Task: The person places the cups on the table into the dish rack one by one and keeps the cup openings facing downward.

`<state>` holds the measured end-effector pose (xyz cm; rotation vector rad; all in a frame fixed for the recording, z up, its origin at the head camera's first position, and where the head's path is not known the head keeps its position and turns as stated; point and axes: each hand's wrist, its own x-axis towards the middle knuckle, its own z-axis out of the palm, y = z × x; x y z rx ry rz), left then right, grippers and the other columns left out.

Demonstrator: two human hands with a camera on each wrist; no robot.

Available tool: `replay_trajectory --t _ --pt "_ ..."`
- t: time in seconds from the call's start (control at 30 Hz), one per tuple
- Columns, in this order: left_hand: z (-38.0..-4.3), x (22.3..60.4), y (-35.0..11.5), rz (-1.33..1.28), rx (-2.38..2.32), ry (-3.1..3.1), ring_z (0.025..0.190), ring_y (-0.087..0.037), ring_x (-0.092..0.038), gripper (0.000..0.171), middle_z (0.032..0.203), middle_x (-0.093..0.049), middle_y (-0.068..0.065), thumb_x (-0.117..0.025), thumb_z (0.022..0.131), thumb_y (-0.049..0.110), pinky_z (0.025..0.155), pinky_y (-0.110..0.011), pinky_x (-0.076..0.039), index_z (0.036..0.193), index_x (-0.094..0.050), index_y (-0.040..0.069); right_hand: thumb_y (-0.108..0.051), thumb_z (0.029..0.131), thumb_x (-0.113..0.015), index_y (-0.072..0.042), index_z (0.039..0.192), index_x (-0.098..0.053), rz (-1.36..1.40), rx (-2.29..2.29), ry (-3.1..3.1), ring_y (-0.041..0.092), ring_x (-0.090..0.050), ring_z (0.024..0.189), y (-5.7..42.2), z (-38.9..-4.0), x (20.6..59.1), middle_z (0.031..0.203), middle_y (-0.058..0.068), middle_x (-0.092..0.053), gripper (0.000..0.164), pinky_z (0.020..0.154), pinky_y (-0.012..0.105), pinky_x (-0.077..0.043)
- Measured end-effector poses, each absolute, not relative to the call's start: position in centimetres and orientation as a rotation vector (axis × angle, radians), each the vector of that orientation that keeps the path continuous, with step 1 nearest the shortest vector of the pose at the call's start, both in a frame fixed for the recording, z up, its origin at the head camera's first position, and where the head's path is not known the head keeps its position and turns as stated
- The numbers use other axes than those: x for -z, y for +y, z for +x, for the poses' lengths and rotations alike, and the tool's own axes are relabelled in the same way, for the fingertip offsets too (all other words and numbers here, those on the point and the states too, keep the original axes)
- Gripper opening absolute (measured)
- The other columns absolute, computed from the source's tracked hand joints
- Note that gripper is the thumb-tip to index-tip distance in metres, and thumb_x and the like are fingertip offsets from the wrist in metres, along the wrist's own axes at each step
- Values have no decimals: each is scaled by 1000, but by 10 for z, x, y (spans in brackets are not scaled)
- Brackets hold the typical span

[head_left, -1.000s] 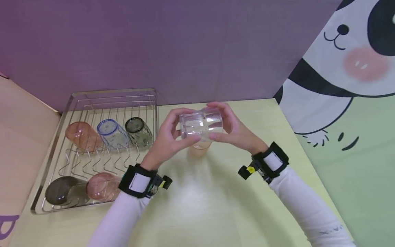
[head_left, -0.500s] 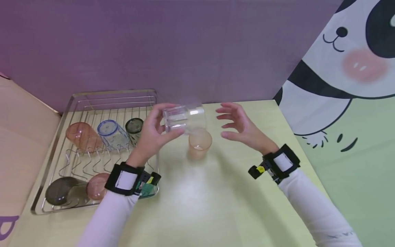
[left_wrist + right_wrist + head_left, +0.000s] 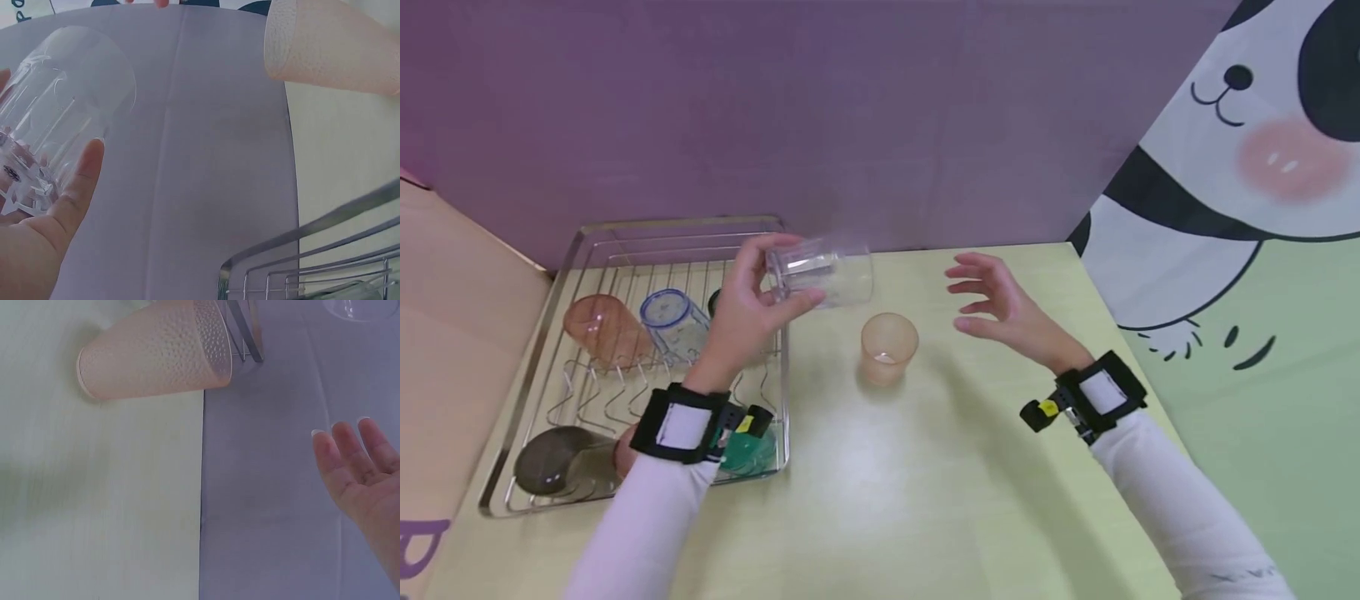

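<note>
A clear glass tumbler (image 3: 838,273) lies sideways in the grip of my left hand (image 3: 751,304), mouth facing right, held near its base above the right rear corner of the rack. In the left wrist view, the thumb presses along the glass's (image 3: 75,87) side. My right hand (image 3: 1000,304) hovers over the table's right side, fingers loosely spread and holding nothing. Between the two hands, a peach-tinted cup (image 3: 889,348) stands upright on the table. Its pebbled wall shows in the right wrist view, where the cup (image 3: 150,353) is apart from the fingers.
A wire drying rack (image 3: 786,392) stands on the left of the table (image 3: 880,500). It bears an orange glass (image 3: 604,327), a blue-rimmed glass (image 3: 672,321), a dark grey glass (image 3: 553,462) and a green one (image 3: 748,454); other glasses are mostly hidden by the left arm. A purple wall (image 3: 880,125) rises behind.
Both hands held the clear glass a second ago. The right hand has let go and moved right; the left has carried the glass left towards the rack, uncovering the peach cup.
</note>
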<state>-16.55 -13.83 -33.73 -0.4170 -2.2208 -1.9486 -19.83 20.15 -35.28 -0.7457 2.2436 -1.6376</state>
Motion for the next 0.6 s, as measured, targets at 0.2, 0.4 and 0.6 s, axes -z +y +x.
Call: replay_trajectory --t 0.2,0.4,0.6 --pt "-169 333 -151 -375 1933 -2185 117 -16 -53 58 132 -50 1 -74 84 1 87 -21 -57 136 -47 7 -6 92 -65 -13 151 -23 -682 1617 2254 22 -46 131 211 -201 358 150 10 -38 73 98 25 -52" --pt "-171 331 -163 -287 1885 -2205 115 -16 -54 59 128 -53 1 -76 85 8 87 -20 -56 136 -48 12 -8 94 -63 -18 151 -24 -594 1614 2248 16 -47 129 222 -205 364 149 10 -36 70 95 21 -53" --pt "-175 331 -171 -191 1848 -2255 119 -16 -53 62 134 -52 0 -77 85 16 91 -20 -54 139 -46 17 -10 94 -64 -13 152 -22 -541 1599 2272 19 -47 128 229 -209 369 149 11 -37 71 94 19 -52"
